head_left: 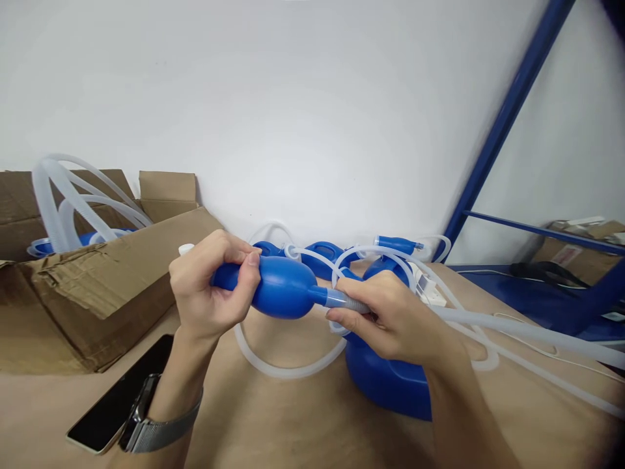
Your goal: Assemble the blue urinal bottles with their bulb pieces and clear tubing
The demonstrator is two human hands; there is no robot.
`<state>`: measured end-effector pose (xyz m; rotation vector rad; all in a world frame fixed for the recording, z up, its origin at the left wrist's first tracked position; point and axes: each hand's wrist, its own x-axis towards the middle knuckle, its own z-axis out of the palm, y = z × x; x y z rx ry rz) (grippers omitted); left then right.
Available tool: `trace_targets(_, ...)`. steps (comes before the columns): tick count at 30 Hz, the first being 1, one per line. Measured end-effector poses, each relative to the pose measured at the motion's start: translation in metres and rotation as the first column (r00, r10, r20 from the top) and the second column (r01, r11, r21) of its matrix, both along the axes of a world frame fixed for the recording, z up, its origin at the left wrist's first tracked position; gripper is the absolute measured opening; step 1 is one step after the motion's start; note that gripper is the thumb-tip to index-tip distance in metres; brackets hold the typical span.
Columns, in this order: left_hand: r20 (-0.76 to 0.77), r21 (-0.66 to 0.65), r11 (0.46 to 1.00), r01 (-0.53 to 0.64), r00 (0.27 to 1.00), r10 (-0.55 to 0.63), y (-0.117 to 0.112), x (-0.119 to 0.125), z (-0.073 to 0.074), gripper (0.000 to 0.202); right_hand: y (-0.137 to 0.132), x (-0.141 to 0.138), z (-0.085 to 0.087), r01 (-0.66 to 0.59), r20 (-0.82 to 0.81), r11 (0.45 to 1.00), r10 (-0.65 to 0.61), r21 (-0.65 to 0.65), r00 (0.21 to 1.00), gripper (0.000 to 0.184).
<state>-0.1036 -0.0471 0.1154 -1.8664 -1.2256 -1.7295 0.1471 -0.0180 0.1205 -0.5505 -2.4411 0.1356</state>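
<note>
My left hand (pixel 208 286) is closed round the left end of a blue rubber bulb pump (pixel 280 285), held level above the table. A small white cap (pixel 186 249) shows beside that hand's knuckles. My right hand (pixel 390 316) pinches a clear flexible tube (pixel 517 329) where it meets the bulb's narrow right nozzle (pixel 322 296). The tube trails off to the right across the table. Under my right hand lies a blue plastic container (pixel 390 384).
An open cardboard box (pixel 97 286) at left holds coiled clear tubes and blue parts. More blue pumps (pixel 322 251) and tubes lie against the white wall. A dark phone (pixel 117 404) rests by my left wrist, which wears a watch. Blue shelf frame (pixel 508 117) stands at right.
</note>
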Motion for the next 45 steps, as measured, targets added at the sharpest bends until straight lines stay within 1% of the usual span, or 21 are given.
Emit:
trace_targets(2, -0.010, 0.068, 0.996, 0.056, 0.998, -0.056, 0.002, 0.001, 0.001, 0.027, 0.000, -0.001, -0.001, 0.049, 0.011, 0.996, -0.050, 0.080, 0.999, 0.038)
trace_targets(5, -0.061, 0.177, 0.978, 0.114, 0.993, -0.105, 0.006, 0.001, 0.004, 0.025, 0.000, -0.003, -0.004, 0.111, 0.029, 0.967, -0.121, 0.229, 0.992, 0.033)
trace_targets(7, -0.087, 0.197, 0.971, 0.137, 0.989, -0.122, 0.008, 0.001, 0.005, 0.023, 0.001, -0.006, -0.007, 0.104, 0.015, 0.949, -0.114, 0.299, 0.993, 0.030)
trace_targets(9, -0.094, 0.182, 0.971, 0.155, 0.986, -0.140, 0.009, 0.002, 0.005, 0.023, 0.002, -0.008, -0.009, 0.082, -0.010, 0.944, -0.083, 0.321, 0.996, 0.029)
trace_targets(11, -0.083, 0.181, 0.970, 0.162, 0.985, -0.149, 0.011, 0.004, 0.003, 0.022, 0.004, -0.009, -0.009, 0.059, -0.037, 0.954, -0.050, 0.295, 0.998, 0.028)
trace_targets(15, -0.046, 0.210, 0.967, 0.143, 0.990, -0.137, 0.014, 0.010, -0.002, 0.023, 0.010, -0.007, -0.007, -0.029, -0.089, 0.991, 0.041, 0.129, 0.995, 0.030)
trace_targets(17, -0.062, 0.244, 0.960, 0.135, 0.990, -0.124, 0.015, 0.012, -0.003, 0.023, 0.012, -0.004, -0.005, -0.035, -0.103, 0.998, 0.041, 0.054, 0.994, 0.035)
trace_targets(20, -0.142, 0.325, 0.937, 0.126, 0.986, -0.083, 0.015, 0.012, -0.002, 0.020, 0.016, -0.001, -0.004, 0.067, -0.038, 0.998, -0.067, -0.009, 0.997, 0.041)
trace_targets(23, -0.181, 0.356, 0.932, 0.068, 0.983, -0.003, 0.014, 0.009, 0.000, 0.019, 0.018, -0.003, -0.005, 0.201, 0.005, 0.978, -0.202, 0.061, 0.979, 0.032)
trace_targets(25, -0.098, 0.319, 0.947, -0.032, 0.993, 0.066, 0.015, 0.007, -0.001, 0.018, 0.018, -0.007, -0.006, 0.225, -0.099, 0.957, -0.209, 0.183, 0.973, 0.042)
trace_targets(26, -0.025, 0.283, 0.955, -0.090, 0.995, 0.101, 0.017, 0.005, -0.001, 0.018, 0.016, -0.009, -0.006, 0.216, -0.180, 0.944, -0.174, 0.248, 0.968, 0.048)
trace_targets(27, 0.062, 0.242, 0.959, -0.145, 0.989, 0.133, 0.019, 0.002, -0.002, 0.018, 0.014, -0.011, -0.006, 0.190, -0.258, 0.933, -0.112, 0.305, 0.960, 0.047)
trace_targets(29, 0.237, 0.154, 0.964, -0.217, 0.955, 0.177, 0.024, -0.004, -0.004, 0.019, 0.009, -0.014, -0.006, 0.094, -0.369, 0.924, 0.053, 0.370, 0.928, 0.030)
trace_targets(31, 0.371, 0.093, 0.970, -0.223, 0.912, 0.174, 0.028, -0.011, -0.005, 0.021, 0.006, -0.016, -0.007, -0.008, -0.387, 0.951, 0.134, 0.310, 0.912, 0.016)
trace_targets(32, 0.414, 0.079, 0.975, -0.208, 0.897, 0.158, 0.029, -0.014, -0.005, 0.021, 0.006, -0.017, -0.009, -0.025, -0.367, 0.976, 0.105, 0.217, 0.924, 0.017)
trace_targets(34, 0.453, 0.072, 0.983, -0.169, 0.883, 0.118, 0.029, -0.018, -0.004, 0.022, 0.011, -0.019, -0.013, 0.033, -0.308, 0.999, -0.042, -0.035, 0.951, 0.027)
trace_targets(36, 0.461, 0.077, 0.987, -0.143, 0.883, 0.092, 0.027, -0.019, -0.003, 0.022, 0.021, -0.022, -0.020, 0.068, -0.291, 0.964, -0.144, -0.256, 0.946, 0.041)
trace_targets(37, 0.463, 0.079, 0.988, -0.134, 0.882, 0.083, 0.026, -0.018, -0.003, 0.021, 0.026, -0.023, -0.023, 0.036, -0.317, 0.944, -0.146, -0.327, 0.937, 0.048)
trace_targets(38, 0.464, 0.078, 0.989, -0.127, 0.883, 0.077, 0.025, -0.017, -0.002, 0.021, 0.029, -0.025, -0.026, -0.018, -0.357, 0.929, -0.124, -0.369, 0.926, 0.053)
trace_targets(40, 0.461, 0.069, 0.991, -0.113, 0.884, 0.069, 0.023, -0.012, -0.003, 0.021, 0.033, -0.028, -0.028, -0.112, -0.417, 0.916, -0.065, -0.386, 0.907, 0.057)
trace_targets(45, 0.462, 0.058, 0.995, -0.079, 0.886, 0.043, 0.023, -0.004, -0.004, 0.020, 0.025, -0.033, -0.023, -0.122, -0.400, 0.922, -0.038, -0.369, 0.916, 0.044)
